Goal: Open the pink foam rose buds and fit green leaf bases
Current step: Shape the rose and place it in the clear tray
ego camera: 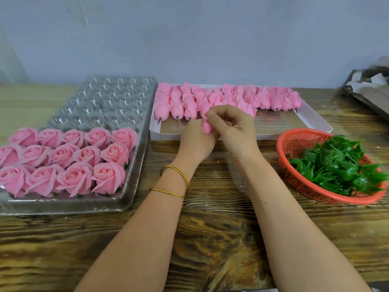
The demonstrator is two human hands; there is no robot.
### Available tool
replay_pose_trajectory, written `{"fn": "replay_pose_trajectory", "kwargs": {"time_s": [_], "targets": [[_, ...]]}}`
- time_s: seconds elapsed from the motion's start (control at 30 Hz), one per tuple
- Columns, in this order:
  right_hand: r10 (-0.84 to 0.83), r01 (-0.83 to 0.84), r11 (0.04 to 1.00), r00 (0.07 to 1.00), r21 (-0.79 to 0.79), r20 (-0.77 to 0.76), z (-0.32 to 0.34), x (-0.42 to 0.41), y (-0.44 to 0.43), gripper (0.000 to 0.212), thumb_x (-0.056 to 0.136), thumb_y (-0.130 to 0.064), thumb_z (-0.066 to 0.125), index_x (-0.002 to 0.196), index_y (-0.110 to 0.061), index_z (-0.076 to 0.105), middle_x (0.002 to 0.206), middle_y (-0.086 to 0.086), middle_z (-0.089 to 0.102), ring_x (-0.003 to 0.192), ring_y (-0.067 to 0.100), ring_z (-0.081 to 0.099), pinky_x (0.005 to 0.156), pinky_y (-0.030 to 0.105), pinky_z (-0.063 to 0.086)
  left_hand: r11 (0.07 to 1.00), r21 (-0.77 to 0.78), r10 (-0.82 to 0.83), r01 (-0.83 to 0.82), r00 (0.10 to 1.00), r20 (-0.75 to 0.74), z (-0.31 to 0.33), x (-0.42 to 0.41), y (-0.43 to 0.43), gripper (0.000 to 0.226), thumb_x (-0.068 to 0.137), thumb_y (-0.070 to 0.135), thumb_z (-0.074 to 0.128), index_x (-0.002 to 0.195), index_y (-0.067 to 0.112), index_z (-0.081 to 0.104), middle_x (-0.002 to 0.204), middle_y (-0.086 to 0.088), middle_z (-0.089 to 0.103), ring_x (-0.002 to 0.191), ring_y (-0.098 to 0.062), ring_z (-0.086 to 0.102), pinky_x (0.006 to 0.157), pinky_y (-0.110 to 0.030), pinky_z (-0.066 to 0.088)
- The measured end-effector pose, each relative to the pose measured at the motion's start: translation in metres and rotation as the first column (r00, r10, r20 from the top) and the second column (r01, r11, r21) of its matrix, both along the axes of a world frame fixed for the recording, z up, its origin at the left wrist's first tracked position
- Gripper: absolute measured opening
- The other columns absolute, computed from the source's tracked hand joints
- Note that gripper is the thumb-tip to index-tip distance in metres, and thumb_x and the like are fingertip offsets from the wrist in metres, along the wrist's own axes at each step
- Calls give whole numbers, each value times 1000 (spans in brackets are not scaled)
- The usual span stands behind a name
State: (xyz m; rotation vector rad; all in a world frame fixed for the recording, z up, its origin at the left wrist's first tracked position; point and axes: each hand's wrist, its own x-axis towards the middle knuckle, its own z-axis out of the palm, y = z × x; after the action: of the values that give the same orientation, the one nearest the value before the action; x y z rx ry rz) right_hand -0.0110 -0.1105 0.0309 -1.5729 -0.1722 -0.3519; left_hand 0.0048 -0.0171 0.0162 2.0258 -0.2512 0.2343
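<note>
A pink foam rose bud is held between both hands above the near edge of the white box. My left hand grips it from below. My right hand pinches its top with thumb and fingers. Several closed pink buds with short dark stems lie in rows in that white box. Opened pink roses fill the near part of a clear plastic cell tray at the left. Green leaf bases are heaped in a red mesh basket at the right.
Everything stands on a wooden table against a pale grey wall. Crumpled grey cardboard lies at the far right corner. The far cells of the plastic tray hold nothing. Gold bangles circle my left wrist.
</note>
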Motion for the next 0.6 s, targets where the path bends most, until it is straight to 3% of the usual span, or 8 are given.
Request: {"fn": "replay_pose_trajectory", "kwargs": {"time_s": [0.13,0.23,0.33,0.47,0.6], "targets": [[25,-25,1000,1000,-3,17,-2,1,2,18,89,-3,67,77,-15,70,73,-1,66,70,5,61,77,19,50,1000,21,-15,15,1000,24,-2,1,1,21,92,12,55,75,20,65,71,4,63,71,-11,58,61,-25,46],[42,-42,999,999,-17,28,-4,1,2,15,90,-2,66,76,-6,70,68,-2,65,68,4,59,77,19,50,999,-47,-25,28,998,49,-1,-1,1,30,91,10,58,71,33,59,69,14,59,67,3,56,59,-13,45],[51,-51,998,998,-23,23,-5,0,3,12,89,-4,67,79,-7,72,75,-2,67,73,2,61,78,18,50,991,-136,-6,13,999,49,0,-3,1,40,90,9,62,65,39,58,64,22,57,61,14,53,55,-3,40],[80,-80,996,997,-47,5,-3,-2,5,8,90,-6,67,88,-12,72,79,-4,68,75,-2,62,78,16,49,977,-211,24,-22,1000,7,-2,-3,0,27,90,16,65,68,31,63,74,4,69,72,-5,62,67,-22,51],[92,-94,992,995,-81,-23,-3,-3,7,20,92,-9,66,110,-15,68,92,-7,70,85,-6,64,84,14,50,974,-220,55,-56,998,-10,-3,-3,0,26,91,16,62,68,28,63,69,9,66,66,1,60,67,-26,52]]}}
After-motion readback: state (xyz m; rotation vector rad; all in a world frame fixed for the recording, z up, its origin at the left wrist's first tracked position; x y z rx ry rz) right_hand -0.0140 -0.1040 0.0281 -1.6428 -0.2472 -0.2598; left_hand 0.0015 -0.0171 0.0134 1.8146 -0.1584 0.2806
